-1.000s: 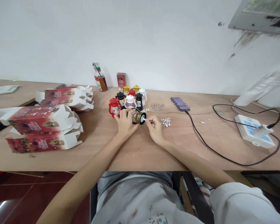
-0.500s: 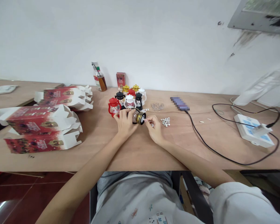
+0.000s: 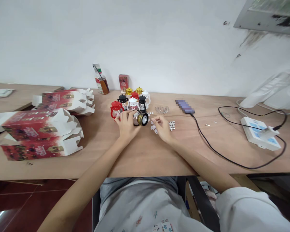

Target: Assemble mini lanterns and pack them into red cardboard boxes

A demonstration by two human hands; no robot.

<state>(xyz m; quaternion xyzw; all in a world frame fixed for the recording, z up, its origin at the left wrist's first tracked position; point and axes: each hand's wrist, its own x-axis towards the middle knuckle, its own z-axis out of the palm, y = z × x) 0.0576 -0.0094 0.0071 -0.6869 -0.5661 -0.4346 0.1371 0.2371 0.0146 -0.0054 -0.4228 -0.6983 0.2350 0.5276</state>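
My left hand (image 3: 128,124) is closed around a small black-and-gold lantern (image 3: 143,119), which lies tipped on its side with its base facing right. A white spot shows in the middle of that base. Just right of it, my right hand (image 3: 162,126) has thumb and forefinger pinched together, apart from the lantern; anything between them is too small to make out. Below those fingertips lie small white pieces (image 3: 154,126). Several round silver button cells (image 3: 172,125) sit beside the right hand. Behind my left hand stand small lanterns, including a red lantern (image 3: 116,109) and a white lantern (image 3: 133,103).
Small metal parts (image 3: 161,110) lie behind the right hand. Folded red-and-white boxes (image 3: 38,125) are stacked at left. A bottle (image 3: 101,82) and a small red box (image 3: 123,83) stand by the wall. At right are a phone (image 3: 185,106), a black cable (image 3: 215,151) and a power strip (image 3: 259,132).
My right hand has drawn slightly away from the lantern's base. The lantern has turned so that its base faces more toward me, and the view has shifted slightly.
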